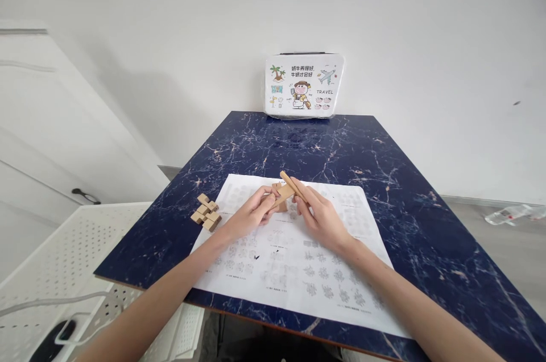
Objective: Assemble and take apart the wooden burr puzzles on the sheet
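My left hand (261,207) is closed around several light wooden puzzle pieces (281,196) above the printed sheet. My right hand (318,211) grips a slim wooden stick (288,179) between thumb and fingers, and the stick slants across the pieces in the left hand. Whether the stick touches or interlocks with them I cannot tell, as fingers hide part of the joint. Beneath both hands lies the white instruction sheet (281,271), covered in small diagrams. To the left, partly beside the sheet, stands a cluster of wooden blocks (207,214).
A white cartoon-printed case (303,86) leans on the wall at the back of the blue marbled table (426,237). A white perforated surface (98,242) with a cable and a black object (53,339) adjoins at left. A plastic bottle (509,214) lies on the floor at right.
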Demonstrator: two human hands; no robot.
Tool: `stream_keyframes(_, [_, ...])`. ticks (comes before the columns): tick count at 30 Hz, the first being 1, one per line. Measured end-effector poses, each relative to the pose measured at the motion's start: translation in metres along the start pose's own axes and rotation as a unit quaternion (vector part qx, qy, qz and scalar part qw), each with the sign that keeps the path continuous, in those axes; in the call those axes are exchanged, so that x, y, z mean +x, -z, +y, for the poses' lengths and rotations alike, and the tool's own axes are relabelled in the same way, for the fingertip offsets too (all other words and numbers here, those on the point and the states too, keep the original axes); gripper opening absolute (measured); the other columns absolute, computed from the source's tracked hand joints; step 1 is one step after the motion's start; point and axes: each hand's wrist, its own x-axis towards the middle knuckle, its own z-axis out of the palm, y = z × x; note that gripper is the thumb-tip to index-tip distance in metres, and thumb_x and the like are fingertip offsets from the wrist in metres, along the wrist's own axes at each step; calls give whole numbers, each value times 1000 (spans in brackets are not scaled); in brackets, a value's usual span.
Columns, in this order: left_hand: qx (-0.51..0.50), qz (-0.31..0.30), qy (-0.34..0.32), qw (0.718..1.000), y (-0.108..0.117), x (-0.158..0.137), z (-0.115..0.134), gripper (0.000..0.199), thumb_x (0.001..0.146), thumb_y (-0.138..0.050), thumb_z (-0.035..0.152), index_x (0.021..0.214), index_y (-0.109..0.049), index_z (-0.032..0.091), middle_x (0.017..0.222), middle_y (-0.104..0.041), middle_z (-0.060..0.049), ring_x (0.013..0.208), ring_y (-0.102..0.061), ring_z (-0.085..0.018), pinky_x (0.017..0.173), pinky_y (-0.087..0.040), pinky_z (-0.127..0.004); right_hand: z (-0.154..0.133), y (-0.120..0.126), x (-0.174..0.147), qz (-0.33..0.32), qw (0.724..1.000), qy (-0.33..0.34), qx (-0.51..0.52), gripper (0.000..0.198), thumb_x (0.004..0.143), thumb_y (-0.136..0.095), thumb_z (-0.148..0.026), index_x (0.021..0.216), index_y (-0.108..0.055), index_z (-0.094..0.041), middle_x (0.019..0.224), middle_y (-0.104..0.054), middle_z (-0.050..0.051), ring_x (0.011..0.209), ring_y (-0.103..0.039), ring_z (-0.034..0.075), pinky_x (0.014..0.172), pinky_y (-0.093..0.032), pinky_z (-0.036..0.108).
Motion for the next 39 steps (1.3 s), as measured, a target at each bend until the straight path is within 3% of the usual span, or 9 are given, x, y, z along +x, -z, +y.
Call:
stream_keyframes(10, [-22,7,0,1000,-6,-1,1,30,108,-47,53,111,-47,23,76,-38,5,60,-31,-11,58,-27,-29,-2,-6,-4,13,999,-23,-43,54,110,-35,-28,163,-40,-28,114,-72,13,77,-67,24,73,-60,42])
stream_keyframes(16, [-40,11,-2,999,-11,1,2,31,107,-49,54,111,-47,23,80,-43,4,60,-33,-10,58,-29,-28,-1,-16,-6,18,998,-25,-62,56,110,-34,-31,166,-36,-28,116,-72,14,85,-69,27,72,-60,41])
stream_keyframes(24, [-45,-7,-7,999,-9,1,2,30,107,-50,53,112,-48,24,80,-42,4,60,-31,-11,57,-30,-28,-4,-8,-6,-20,999,-2,-49,58,111,-34,-28,168,-30,-32,116,-72,13,85,-71,26,73,-63,41])
stream_keyframes(28, [-35,1,-4,999,-11,1,4,31,107,-49,52,115,-50,23,82,-45,3,62,-35,-12,58,-31,-29,-10,-8,-6,-50,997,17,-50,58,112,-34,-27,169,-26,-33,127,-71,14,93,-74,28,77,-65,43])
stream_keyframes(32, [-46,7,-3,999,-11,2,1,33,107,-50,53,118,-50,22,78,-43,4,63,-34,-12,58,-31,-28,-13,-10,-6,-56,997,17,-59,60,112,-36,-27,170,-23,-33,124,-72,14,96,-75,29,77,-66,43])
stream_keyframes(39, [-54,0,-6,999,-10,6,-8,29,108,-49,51,117,-49,23,79,-43,4,58,-31,-11,55,-29,-28,-8,-11,-6,-42,998,9,-42,57,110,-36,-24,167,-31,-33,123,-73,11,93,-74,26,79,-65,42])
